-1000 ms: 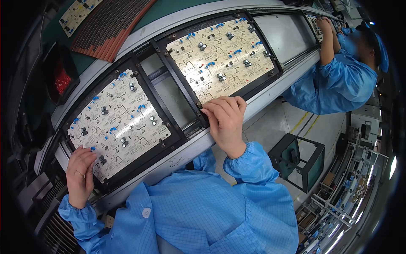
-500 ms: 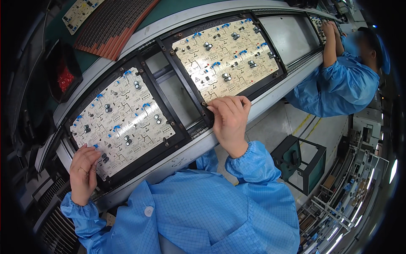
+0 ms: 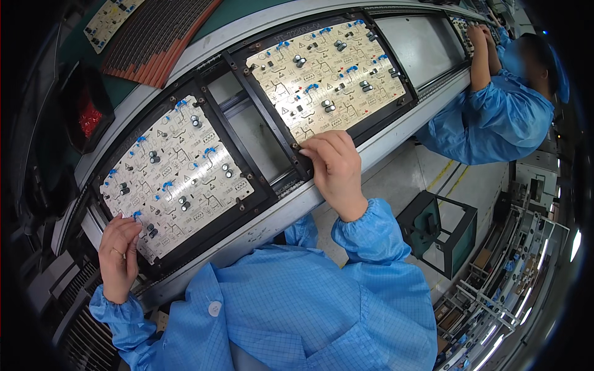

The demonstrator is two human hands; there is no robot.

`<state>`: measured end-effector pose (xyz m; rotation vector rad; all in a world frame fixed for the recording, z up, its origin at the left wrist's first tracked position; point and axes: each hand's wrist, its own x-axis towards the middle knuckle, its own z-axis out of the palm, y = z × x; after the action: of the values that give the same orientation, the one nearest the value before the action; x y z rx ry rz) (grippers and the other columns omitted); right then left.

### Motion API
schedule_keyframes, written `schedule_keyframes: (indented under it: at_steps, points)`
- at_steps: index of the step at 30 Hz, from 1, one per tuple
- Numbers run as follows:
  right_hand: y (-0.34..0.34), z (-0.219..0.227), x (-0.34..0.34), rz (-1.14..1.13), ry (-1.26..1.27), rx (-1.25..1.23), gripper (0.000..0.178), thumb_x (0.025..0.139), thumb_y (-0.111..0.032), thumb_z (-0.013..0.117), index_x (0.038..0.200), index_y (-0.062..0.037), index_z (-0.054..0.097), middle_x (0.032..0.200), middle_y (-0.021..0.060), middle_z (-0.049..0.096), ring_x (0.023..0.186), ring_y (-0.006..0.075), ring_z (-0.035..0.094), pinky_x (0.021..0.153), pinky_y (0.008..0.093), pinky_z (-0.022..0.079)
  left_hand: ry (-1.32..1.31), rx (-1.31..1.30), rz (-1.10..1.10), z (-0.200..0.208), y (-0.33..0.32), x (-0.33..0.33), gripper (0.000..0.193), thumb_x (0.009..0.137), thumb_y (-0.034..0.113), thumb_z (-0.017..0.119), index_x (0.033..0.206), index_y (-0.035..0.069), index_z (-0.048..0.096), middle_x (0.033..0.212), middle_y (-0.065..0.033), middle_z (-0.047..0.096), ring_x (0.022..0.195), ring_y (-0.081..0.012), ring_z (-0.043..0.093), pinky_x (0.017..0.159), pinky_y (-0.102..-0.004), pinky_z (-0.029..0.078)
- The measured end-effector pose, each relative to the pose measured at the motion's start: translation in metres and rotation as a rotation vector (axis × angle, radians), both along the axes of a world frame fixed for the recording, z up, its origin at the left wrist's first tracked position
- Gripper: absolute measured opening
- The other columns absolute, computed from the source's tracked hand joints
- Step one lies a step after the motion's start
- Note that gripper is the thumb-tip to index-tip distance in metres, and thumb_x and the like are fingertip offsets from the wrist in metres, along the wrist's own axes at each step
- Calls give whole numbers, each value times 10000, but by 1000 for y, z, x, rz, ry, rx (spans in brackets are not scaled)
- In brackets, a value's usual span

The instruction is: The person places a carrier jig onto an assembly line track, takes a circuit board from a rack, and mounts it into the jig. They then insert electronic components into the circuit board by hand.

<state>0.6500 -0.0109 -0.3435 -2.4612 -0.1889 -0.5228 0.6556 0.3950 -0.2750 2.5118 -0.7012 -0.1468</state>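
Rails (image 3: 396, 128) carry black frames (image 3: 210, 237), apparently keeping left board (image 3: 176, 179) and right board (image 3: 334, 80) flat, with left hand (image 3: 119, 256) bunched at the former's edge, right hand (image 3: 340, 173) fingertips together at the latter's corner, any pinched contents indiscernible.

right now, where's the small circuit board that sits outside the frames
In the head view, the small circuit board lies at the upper left on the green surface, just left of the reddish-brown slatted stack.
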Motion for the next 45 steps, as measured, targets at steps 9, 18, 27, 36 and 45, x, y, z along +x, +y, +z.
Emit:
schedule_keyframes:
  at_steps: [9,18,27,36,45]
  points:
    - [0,-1,8,-26,23,7,223,681,78,696,869,-41,685,842,92,660,797,274,620,684,352,502,12,32,-18,-1,4,0,203,806,-111,609,979,-10,640,959,-142,659,991,-330,632,1002,-465,465]
    - [8,-5,8,-118,107,57,276,706,127,640,892,-65,710,868,92,675,781,251,653,666,336,522,7,10,-5,-5,3,-3,216,782,-108,619,969,-4,650,941,-133,667,982,-325,637,984,-472,472]
    - [1,-3,6,-98,133,135,191,784,99,630,923,-13,697,854,114,685,819,246,674,721,294,528,24,5,17,-7,7,-5,216,786,-104,624,972,1,654,945,-135,667,992,-330,635,986,-462,467]
    - [1,30,18,-68,87,267,111,885,43,599,970,27,668,927,107,687,871,168,651,779,261,499,-85,52,67,13,21,-3,202,810,-99,596,985,-7,640,983,-164,653,993,-360,623,920,-417,490]
    - [62,89,184,557,47,-238,94,829,-49,661,914,-8,655,904,120,645,890,319,595,764,391,491,-332,-6,133,8,-42,139,164,838,-7,583,1000,-25,610,971,-203,597,970,-378,570,839,-440,483]
